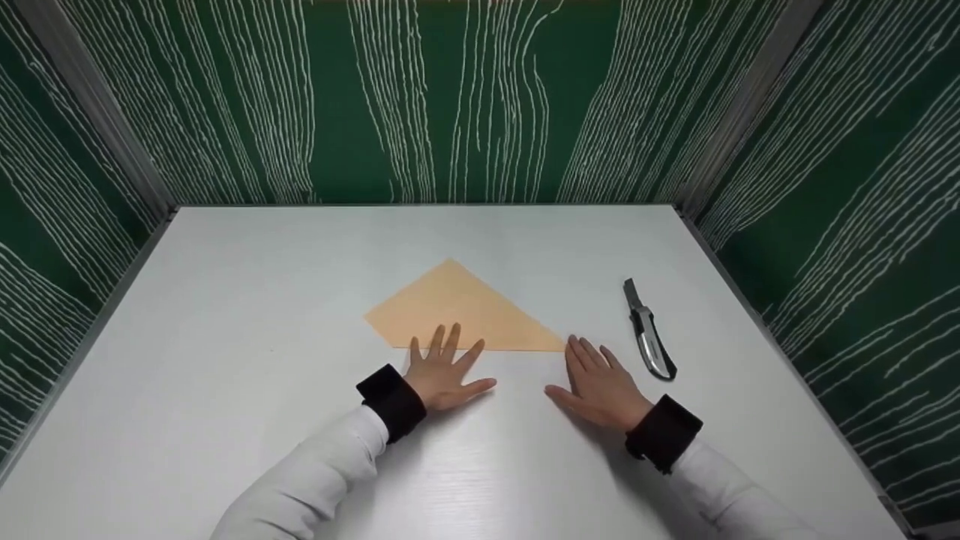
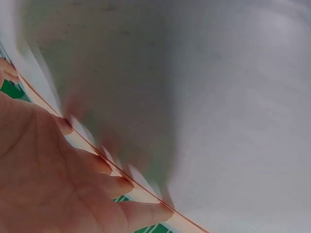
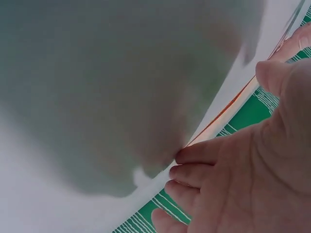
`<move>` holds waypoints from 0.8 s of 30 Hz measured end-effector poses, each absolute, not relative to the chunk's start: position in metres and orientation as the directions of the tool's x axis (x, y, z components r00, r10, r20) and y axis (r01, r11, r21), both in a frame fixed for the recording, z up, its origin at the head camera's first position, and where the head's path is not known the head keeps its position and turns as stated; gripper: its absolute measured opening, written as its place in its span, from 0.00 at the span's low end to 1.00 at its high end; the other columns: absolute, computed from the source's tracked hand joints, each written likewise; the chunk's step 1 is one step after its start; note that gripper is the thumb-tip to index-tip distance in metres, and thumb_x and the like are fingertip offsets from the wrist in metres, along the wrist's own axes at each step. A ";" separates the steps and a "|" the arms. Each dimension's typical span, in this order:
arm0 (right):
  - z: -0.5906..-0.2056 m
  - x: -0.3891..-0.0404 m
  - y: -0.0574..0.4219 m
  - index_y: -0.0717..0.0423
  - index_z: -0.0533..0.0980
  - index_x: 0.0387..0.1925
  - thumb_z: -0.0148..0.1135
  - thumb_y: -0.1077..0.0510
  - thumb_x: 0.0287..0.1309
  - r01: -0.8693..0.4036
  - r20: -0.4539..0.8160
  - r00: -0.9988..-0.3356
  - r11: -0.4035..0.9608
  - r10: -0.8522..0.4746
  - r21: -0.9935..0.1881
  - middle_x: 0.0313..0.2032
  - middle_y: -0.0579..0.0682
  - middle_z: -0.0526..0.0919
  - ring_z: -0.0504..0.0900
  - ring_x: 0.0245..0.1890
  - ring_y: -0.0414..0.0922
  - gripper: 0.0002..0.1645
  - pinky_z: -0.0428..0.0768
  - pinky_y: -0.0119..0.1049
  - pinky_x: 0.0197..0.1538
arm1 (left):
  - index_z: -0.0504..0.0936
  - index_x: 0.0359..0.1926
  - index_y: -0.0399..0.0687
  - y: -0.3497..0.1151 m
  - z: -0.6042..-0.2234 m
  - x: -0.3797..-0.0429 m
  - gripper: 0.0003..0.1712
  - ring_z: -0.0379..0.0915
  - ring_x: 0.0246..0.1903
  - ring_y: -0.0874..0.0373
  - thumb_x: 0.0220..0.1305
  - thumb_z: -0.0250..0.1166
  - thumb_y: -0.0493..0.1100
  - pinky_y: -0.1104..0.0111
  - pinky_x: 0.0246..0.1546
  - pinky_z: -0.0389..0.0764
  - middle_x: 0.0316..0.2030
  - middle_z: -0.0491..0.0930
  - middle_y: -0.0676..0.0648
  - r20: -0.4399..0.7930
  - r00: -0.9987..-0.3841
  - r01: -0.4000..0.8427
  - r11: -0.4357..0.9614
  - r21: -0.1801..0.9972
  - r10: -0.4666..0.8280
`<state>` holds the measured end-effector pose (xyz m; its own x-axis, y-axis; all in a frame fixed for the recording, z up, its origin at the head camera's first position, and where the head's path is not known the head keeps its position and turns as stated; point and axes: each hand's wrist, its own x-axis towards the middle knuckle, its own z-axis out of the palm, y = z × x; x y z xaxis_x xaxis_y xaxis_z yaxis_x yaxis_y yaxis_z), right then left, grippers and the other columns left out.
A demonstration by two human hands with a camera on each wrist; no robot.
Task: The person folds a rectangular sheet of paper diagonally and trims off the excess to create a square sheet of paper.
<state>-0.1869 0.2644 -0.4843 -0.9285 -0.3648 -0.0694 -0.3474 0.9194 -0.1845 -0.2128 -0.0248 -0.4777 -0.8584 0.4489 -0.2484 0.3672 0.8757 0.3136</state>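
Note:
A folded sheet of orange paper (image 1: 457, 300) lies flat on the white table, its straight folded edge toward the person. My left hand (image 1: 442, 375) is spread, with its fingertips resting on the paper near that edge. At the paper's right corner, the fingertips of my right hand (image 1: 604, 390) touch it, the fingers straight and the thumb apart. In the left wrist view the paper's edge (image 2: 141, 187) runs under the left fingers. The right wrist view shows the thin edge of the paper (image 3: 221, 112) meeting the right fingertips.
A utility knife (image 1: 649, 334) with a grey and black handle lies on the table to the right of the paper. Green panels (image 1: 337, 105) with white wavy lines stand behind and at both sides of the white table (image 1: 247, 300).

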 end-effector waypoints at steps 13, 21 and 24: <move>-0.485 -0.222 0.217 0.63 0.47 0.81 0.46 0.35 0.76 -0.440 -0.202 -0.837 0.846 -0.508 -0.301 0.82 0.66 0.44 0.44 0.83 0.65 0.49 0.49 0.63 0.81 | 0.53 0.82 0.61 -0.025 -0.478 -0.213 0.45 0.35 0.83 0.37 0.74 0.44 0.74 0.31 0.77 0.43 0.83 0.40 0.38 -0.219 -0.864 0.384 0.874 0.296 0.454; -0.482 -0.242 0.206 0.45 0.43 0.83 0.39 0.30 0.76 -0.432 -0.315 -0.794 0.847 -0.520 -0.309 0.83 0.59 0.34 0.32 0.84 0.62 0.46 0.38 0.65 0.82 | 0.53 0.82 0.62 -0.024 -0.477 -0.213 0.45 0.35 0.83 0.38 0.73 0.43 0.75 0.31 0.76 0.43 0.83 0.39 0.38 -0.233 -0.862 0.378 0.877 0.297 0.451; -0.480 -0.244 0.204 0.43 0.42 0.83 0.38 0.29 0.76 -0.434 -0.342 -0.785 0.853 -0.516 -0.290 0.83 0.58 0.32 0.31 0.84 0.61 0.46 0.37 0.65 0.82 | 0.52 0.82 0.62 -0.025 -0.477 -0.213 0.46 0.35 0.83 0.39 0.73 0.43 0.76 0.31 0.77 0.43 0.83 0.40 0.39 -0.234 -0.865 0.376 0.882 0.286 0.444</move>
<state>-0.2443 0.2044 -0.4803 -0.7853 -0.5159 -0.3424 -0.4338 0.8530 -0.2902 -0.2133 -0.0250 -0.4766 -0.8647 0.4444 -0.2340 0.3758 0.8816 0.2855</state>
